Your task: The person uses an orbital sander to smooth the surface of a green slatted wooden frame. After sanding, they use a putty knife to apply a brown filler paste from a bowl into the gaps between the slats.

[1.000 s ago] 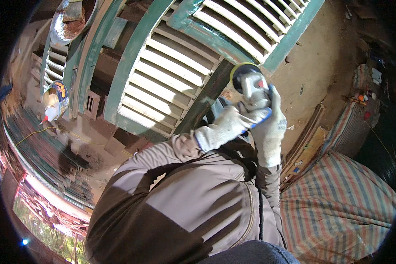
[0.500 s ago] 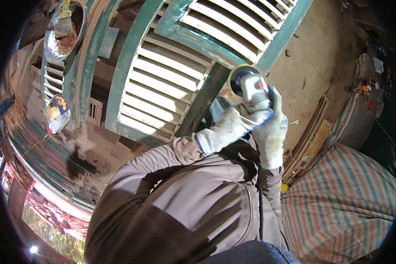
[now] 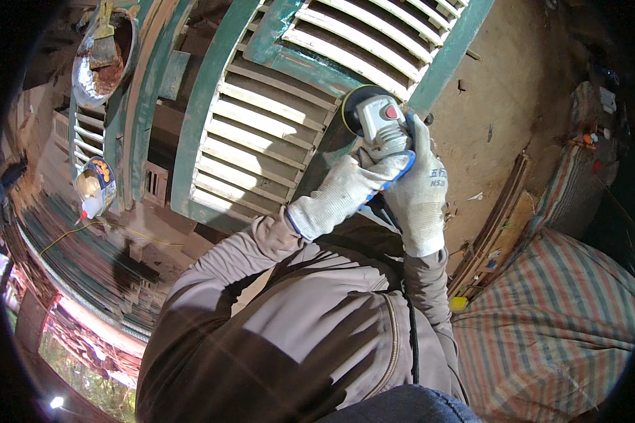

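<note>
Both my gloved hands are closed on an angle grinder (image 3: 383, 130) with a pale body and a red button. My left hand (image 3: 349, 187) wraps it from the left, and my right hand (image 3: 420, 190) grips it from the right. The grinder's round, yellow-edged disc (image 3: 353, 111) sits at the lower rail of the upper green shutter (image 3: 317, 74), which has white slats. Whether the disc touches the wood I cannot tell. A second green shutter (image 3: 190, 141) with pale slats lies partly under the first one.
At the far left stand a metal bowl (image 3: 85, 77) with a scraper (image 3: 104, 48) in it and an open tin (image 3: 97, 182). A striped sheet (image 3: 550, 324) covers something at the right. Wooden strips (image 3: 497, 211) lie on the floor beside it.
Both my hands have moved the grinder to the left, and its disc has gone from the shutter's corner to further along the lower rail. The grinder has turned slightly.
</note>
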Motion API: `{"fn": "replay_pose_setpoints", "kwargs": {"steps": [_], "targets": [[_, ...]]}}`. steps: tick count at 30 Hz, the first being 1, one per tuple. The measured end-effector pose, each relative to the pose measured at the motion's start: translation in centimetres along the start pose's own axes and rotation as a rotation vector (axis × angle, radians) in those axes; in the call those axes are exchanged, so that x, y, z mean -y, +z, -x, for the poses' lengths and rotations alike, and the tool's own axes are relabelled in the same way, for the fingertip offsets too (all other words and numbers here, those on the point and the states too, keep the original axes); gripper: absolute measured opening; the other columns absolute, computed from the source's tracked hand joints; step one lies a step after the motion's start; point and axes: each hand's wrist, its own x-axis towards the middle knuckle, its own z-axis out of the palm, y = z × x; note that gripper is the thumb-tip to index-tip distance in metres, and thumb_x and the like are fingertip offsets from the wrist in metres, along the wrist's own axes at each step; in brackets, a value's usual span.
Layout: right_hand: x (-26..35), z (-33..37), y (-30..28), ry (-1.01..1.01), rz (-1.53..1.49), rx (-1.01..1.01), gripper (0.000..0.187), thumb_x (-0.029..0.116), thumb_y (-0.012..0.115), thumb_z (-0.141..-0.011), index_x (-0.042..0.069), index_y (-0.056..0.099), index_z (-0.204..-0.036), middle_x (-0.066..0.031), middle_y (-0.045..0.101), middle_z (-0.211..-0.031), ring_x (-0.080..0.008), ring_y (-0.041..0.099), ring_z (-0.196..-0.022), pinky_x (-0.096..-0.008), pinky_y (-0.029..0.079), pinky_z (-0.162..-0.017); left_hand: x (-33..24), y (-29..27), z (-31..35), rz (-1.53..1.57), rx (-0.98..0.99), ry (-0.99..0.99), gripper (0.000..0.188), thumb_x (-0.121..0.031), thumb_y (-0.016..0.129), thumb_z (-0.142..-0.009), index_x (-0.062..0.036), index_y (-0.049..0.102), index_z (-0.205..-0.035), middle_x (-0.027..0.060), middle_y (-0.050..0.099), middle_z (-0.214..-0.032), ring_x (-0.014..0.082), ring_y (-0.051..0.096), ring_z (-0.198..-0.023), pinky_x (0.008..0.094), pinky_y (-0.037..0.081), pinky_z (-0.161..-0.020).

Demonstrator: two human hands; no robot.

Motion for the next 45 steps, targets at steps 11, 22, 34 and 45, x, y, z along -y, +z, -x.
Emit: {"fn": "replay_pose_setpoints", "kwargs": {"steps": [11, 22, 34, 45], "targets": [[-4.4, 4.1, -2.9, 0.217, -0.063, -0.099, 0.081, 0.036, 0.088, -0.079, 0.008, 0.048, -0.143, -0.0218, 0.073, -0.114, -0.0366, 0.074, -0.102, -0.0427, 0.058, -0.082, 8.5, 2.1, -2.2, -0.345, 0.218, 0.040, 0.061, -0.059, 0.076, -0.084, 0.0005, 0.074, -0.096, 0.0098, 0.073, -0.081, 0.0114, 0.070, -0.077, 0.0287, 0.056, -0.068], [4.3, -1.9, 2.1, -0.099, 0.002, 0.073, 0.066, 0.040, 0.073, -0.089, 0.008, 0.051, -0.141, -0.0234, 0.072, -0.102, -0.0413, 0.072, -0.089, -0.0490, 0.058, -0.076, -3.9, -3.9, 1.9, -0.064, -0.093, -0.063, 0.053, -0.027, 0.082, -0.090, 0.0046, 0.061, -0.127, 0.0087, 0.068, -0.120, 0.0116, 0.066, -0.103, 0.0240, 0.055, -0.088], [2.1, -1.5, 0.9, -0.024, 0.018, 0.057, 0.075, 0.043, 0.077, -0.083, 0.009, 0.048, -0.143, -0.0245, 0.071, -0.103, -0.0422, 0.071, -0.093, -0.0496, 0.057, -0.078, -3.5, -2.2, 0.8, -0.257, -0.089, -0.105, 0.048, -0.049, 0.084, -0.083, -0.0080, 0.066, -0.098, -0.0086, 0.051, -0.062, 0.0007, 0.043, -0.049, 0.0196, 0.034, -0.043], [-6.9, 4.9, -3.8, 0.205, -0.092, -0.293, 0.072, 0.026, 0.088, -0.079, 0.007, 0.053, -0.139, -0.0217, 0.075, -0.101, -0.0264, 0.075, -0.097, -0.0379, 0.057, -0.080, 3.5, 6.9, -1.8, -0.626, 0.311, -0.176, 0.035, -0.038, 0.071, -0.097, -0.0050, 0.073, -0.109, 0.0062, 0.074, -0.096, 0.0096, 0.066, -0.076, 0.0268, 0.054, -0.066]]}}
